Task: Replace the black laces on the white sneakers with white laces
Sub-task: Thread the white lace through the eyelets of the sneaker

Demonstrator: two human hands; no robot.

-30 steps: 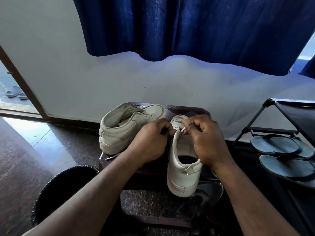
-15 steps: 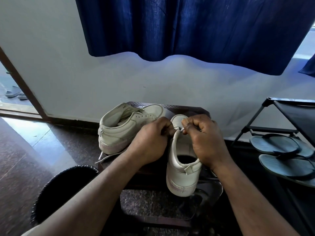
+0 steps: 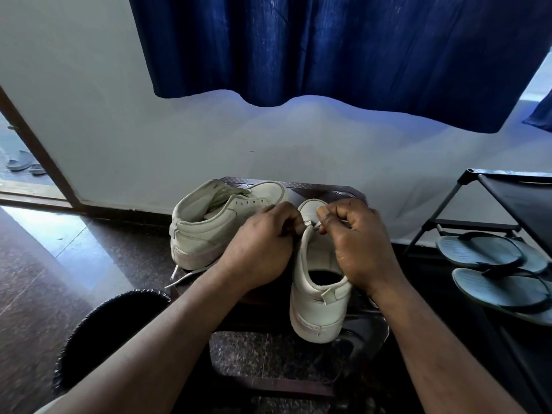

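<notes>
Head view: our right hand (image 3: pixel 358 243) still pinches the lace (image 3: pixel 313 225), our left hand (image 3: pixel 260 246) still grips the sneaker (image 3: pixel 319 297), so we think threading continues.

Home entryway: shoe rack (image 3: pixel 507 186) with sandals (image 3: pixel 490 258), blue curtain (image 3: pixel 328 49), open doorway (image 3: pixel 18 162).

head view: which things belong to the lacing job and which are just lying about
Job: near sneaker, far sneaker, lace end in right hand, loose white lace.
Lying about: flip-flops, shoe rack, black bin, blue curtain.
</notes>
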